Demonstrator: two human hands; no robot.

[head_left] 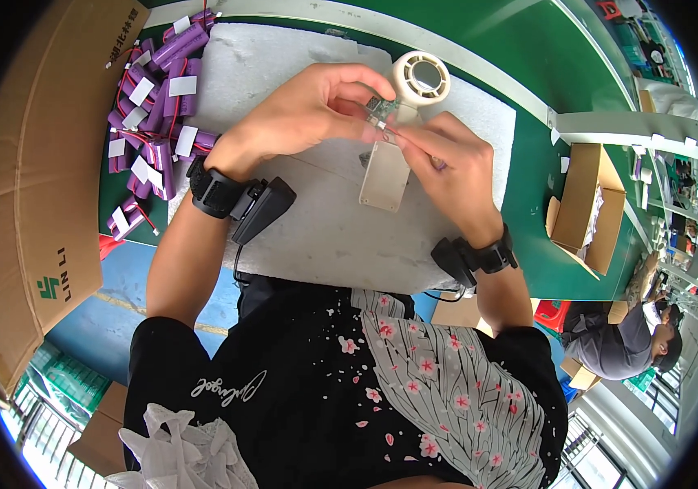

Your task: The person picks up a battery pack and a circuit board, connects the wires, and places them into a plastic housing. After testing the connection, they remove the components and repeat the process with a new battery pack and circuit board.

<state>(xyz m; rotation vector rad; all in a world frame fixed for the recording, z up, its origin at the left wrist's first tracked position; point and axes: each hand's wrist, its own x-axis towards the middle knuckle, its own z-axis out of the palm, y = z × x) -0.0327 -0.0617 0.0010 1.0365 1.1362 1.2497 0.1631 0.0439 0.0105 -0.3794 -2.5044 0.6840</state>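
Note:
My left hand [316, 110] pinches a small green circuit board [382, 107] between thumb and fingers. Against the board's lower edge, my right hand [455, 155] closes thumb and forefinger on a thin red wire [392, 130] beside a small white connector [381, 125]. A bit of purple shows under the right hand's curled fingers; what it belongs to is mostly hidden. Just beyond the hands lies a white handheld fan [422, 79] with a round slotted head. Its flat white handle part [384, 178] extends toward me, below the fingers.
A grey foam mat [308, 228] covers the green table [532, 196]. Several purple battery packs [179, 87] with wires and white tabs are heaped at the left, beside a large cardboard box [31, 204]. An opened small carton [589, 212] stands right. Another person [622, 346] sits far right.

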